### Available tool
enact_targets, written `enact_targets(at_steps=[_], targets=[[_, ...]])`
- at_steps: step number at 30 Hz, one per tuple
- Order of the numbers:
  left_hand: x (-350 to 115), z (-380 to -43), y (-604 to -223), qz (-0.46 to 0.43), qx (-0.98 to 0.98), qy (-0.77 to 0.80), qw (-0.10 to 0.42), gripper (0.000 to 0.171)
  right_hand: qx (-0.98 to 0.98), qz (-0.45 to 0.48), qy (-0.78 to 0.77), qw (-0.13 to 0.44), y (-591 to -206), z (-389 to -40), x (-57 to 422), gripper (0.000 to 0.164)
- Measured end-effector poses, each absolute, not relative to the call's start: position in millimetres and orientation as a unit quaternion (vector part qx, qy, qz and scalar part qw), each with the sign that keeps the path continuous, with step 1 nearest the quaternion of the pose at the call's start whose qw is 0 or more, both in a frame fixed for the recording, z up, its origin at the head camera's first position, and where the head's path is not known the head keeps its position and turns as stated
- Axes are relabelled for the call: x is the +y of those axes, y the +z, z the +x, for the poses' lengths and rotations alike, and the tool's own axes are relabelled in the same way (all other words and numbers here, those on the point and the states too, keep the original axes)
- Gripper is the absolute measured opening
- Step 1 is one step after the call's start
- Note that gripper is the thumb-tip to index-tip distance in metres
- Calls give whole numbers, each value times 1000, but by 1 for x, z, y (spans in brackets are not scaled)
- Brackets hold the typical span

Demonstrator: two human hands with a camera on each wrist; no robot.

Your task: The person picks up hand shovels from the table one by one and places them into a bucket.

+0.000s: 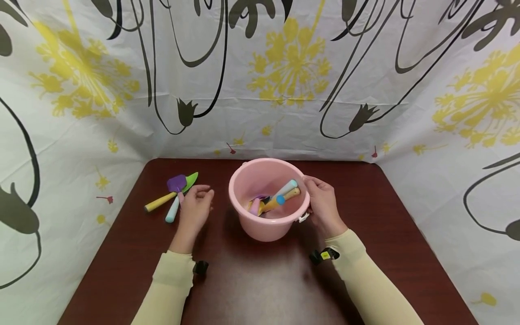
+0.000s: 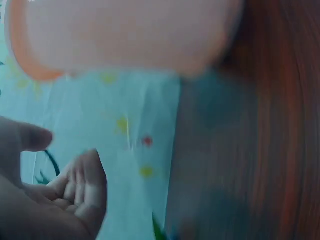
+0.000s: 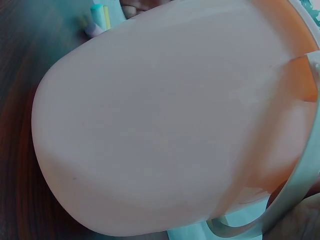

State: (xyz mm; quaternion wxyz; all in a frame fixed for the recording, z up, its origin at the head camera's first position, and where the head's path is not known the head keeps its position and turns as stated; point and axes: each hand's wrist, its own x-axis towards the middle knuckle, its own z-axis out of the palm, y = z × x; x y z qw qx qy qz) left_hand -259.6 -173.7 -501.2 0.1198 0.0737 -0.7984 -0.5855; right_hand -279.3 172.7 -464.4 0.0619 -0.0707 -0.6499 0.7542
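A pink bucket (image 1: 260, 229) stands upright on the table, its pale handle (image 3: 295, 185) hanging at the side. My right hand (image 1: 323, 204) grips the bucket's rim on the right. Inside lie several small tools, among them a light blue handle (image 1: 284, 189) and an orange handle with a blue end (image 1: 271, 204). To the left, my left hand (image 1: 196, 211) holds nothing; its fingers are loosely bent, thumb apart in the left wrist view. Beside it lie a purple-bladed shovel with a yellow handle (image 1: 160, 201) and a green-bladed trowel with a light blue handle (image 1: 172, 211), crossing each other. A small pink end (image 1: 180, 197) shows by the wrist.
The dark red-brown table (image 1: 260, 280) has rounded back corners. A white sheet (image 1: 268, 131) with yellow and dark plant prints hangs behind it and along both sides.
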Motion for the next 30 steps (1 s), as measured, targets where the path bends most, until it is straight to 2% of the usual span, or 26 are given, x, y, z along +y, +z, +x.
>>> enact_targets(at_steps=[5, 13, 22, 30], targets=[[-203, -256, -510, 114, -899, -410, 108, 42, -647, -65, 758, 58, -466, -280, 174, 35], [-214, -259, -518, 141, -958, -242, 66, 67, -639, -61, 765, 56, -466, -280, 176, 33], [-218, -270, -523, 158, -970, -185, -5, 82, -641, -56, 764, 49, -466, -280, 176, 34], [-223, -279, -522, 170, -965, -197, -30, 77, -646, -58, 760, 48, -465, -279, 178, 37]])
